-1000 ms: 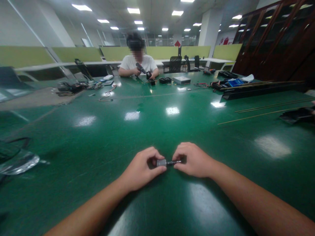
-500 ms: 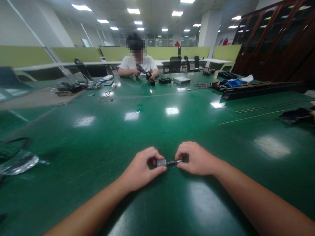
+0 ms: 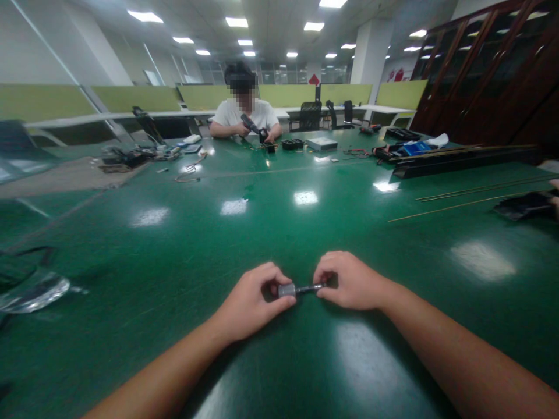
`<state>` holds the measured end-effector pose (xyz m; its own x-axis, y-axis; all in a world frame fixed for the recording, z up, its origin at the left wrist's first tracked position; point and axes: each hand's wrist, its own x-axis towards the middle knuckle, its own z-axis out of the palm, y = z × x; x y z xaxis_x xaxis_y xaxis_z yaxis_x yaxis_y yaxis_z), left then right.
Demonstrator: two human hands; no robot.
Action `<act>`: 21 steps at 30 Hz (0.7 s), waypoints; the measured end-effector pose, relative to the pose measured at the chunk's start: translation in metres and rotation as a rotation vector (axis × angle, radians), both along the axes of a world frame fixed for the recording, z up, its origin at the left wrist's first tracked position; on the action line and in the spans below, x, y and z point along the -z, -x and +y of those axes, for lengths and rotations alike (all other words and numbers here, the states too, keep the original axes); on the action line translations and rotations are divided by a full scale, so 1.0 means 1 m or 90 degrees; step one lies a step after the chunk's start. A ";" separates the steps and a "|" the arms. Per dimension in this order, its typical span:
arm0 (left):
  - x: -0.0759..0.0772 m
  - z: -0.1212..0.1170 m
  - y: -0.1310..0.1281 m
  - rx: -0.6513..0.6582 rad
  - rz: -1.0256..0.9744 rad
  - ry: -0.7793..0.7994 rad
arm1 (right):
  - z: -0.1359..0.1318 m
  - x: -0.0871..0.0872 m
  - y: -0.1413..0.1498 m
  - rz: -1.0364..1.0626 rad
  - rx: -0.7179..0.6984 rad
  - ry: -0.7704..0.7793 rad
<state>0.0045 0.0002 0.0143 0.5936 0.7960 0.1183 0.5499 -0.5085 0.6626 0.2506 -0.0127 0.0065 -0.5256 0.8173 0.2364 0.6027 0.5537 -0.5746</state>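
Just above the green table, my left hand (image 3: 255, 299) pinches a short grey cylinder (image 3: 287, 290) between thumb and fingers. From the cylinder's right side runs a thin dark, shiny rod (image 3: 308, 288), lying roughly level. Thumb and fingertips of my right hand (image 3: 349, 282) close on the rod's far end, and they hide its tip. Cylinder and rod look in line; I cannot tell whether they are one piece. The exact kind of part is too small to make out.
Across the green table (image 3: 209, 244) a co-worker (image 3: 247, 116) holds a dark power tool. Thin rods (image 3: 437, 212) and a long black channel (image 3: 463, 160) lie at the right. Electronic parts (image 3: 131, 154) are heaped at the far left. A clear plastic bag (image 3: 35, 291) sits nearer.
My right hand has shifted slightly to the right along the rod, away from the grey cylinder. My left hand stays almost where it was.
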 end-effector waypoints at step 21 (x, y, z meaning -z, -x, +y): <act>-0.001 0.000 -0.001 -0.003 -0.005 -0.007 | 0.001 0.000 -0.003 -0.003 0.005 0.004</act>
<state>0.0051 0.0002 0.0158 0.5882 0.7979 0.1316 0.5470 -0.5124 0.6620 0.2538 -0.0118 0.0067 -0.5202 0.8228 0.2289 0.6094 0.5453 -0.5756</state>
